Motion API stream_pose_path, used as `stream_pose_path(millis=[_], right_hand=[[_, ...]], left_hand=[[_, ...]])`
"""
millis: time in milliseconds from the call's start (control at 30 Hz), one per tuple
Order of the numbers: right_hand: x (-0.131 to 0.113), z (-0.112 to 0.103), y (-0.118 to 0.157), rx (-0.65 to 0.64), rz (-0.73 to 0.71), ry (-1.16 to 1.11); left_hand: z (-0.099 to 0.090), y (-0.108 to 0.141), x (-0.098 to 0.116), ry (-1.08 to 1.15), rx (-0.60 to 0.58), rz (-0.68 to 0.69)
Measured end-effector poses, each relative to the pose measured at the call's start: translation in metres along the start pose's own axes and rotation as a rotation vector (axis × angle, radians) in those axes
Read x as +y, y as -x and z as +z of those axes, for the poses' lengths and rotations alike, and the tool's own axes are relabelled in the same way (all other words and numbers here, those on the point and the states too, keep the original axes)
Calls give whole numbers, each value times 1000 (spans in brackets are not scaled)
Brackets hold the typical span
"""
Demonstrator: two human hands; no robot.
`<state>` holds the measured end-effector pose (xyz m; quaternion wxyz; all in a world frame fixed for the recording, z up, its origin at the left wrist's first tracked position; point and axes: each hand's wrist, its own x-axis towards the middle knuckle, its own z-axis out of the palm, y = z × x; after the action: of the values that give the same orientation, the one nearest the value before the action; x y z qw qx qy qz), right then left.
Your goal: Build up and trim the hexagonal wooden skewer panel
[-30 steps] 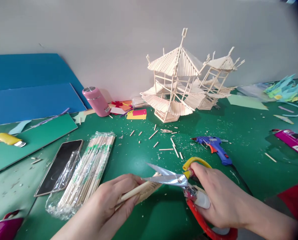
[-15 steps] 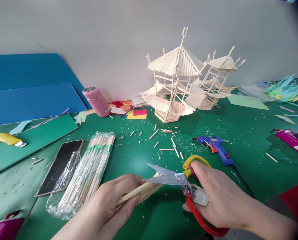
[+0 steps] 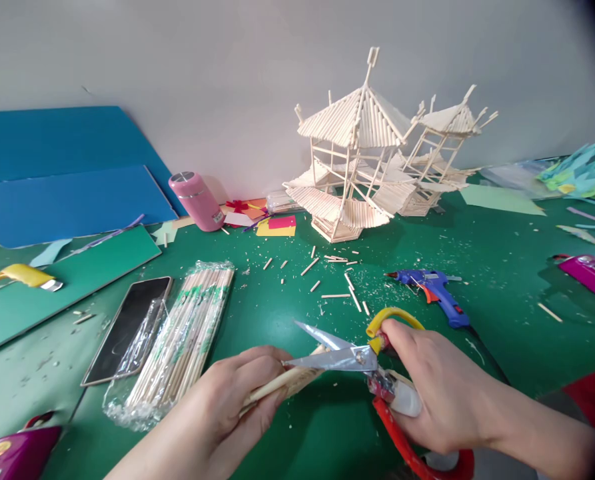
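Observation:
My left hand (image 3: 242, 393) is closed on a small panel of pale wooden sticks (image 3: 297, 380), held above the table. In my right hand (image 3: 442, 380) are scissors (image 3: 344, 358) with one yellow and one red handle loop. Their blades are parted and lie across the far end of the panel, close to my left fingertips. Part of the panel is hidden by the blades and fingers. Beyond the hands stands a pagoda-like model of sticks (image 3: 357, 130), with a smaller tower (image 3: 447, 123) behind it to the right.
A plastic-wrapped bundle of sticks (image 3: 182, 333) and a phone (image 3: 127, 327) lie left. A blue glue gun (image 3: 434, 290) rests right, near cut stick pieces (image 3: 354, 297). Farther back are a pink flask (image 3: 197, 200), a yellow cutter (image 3: 24, 275) and a purple power strip (image 3: 592, 277).
The view has shifted slightly, so the table items sit a little farther right. The scissors' red handle has swung outward a bit; both hands keep their holds.

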<state>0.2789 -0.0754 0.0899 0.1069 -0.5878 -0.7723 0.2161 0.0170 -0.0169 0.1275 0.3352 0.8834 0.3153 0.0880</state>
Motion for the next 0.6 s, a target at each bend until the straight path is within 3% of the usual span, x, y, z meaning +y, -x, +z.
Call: stream_pose_path(millis=[600], right_hand=[[4, 3, 4, -17, 8, 7]], left_hand=[[3, -3, -2, -35, 23, 60]])
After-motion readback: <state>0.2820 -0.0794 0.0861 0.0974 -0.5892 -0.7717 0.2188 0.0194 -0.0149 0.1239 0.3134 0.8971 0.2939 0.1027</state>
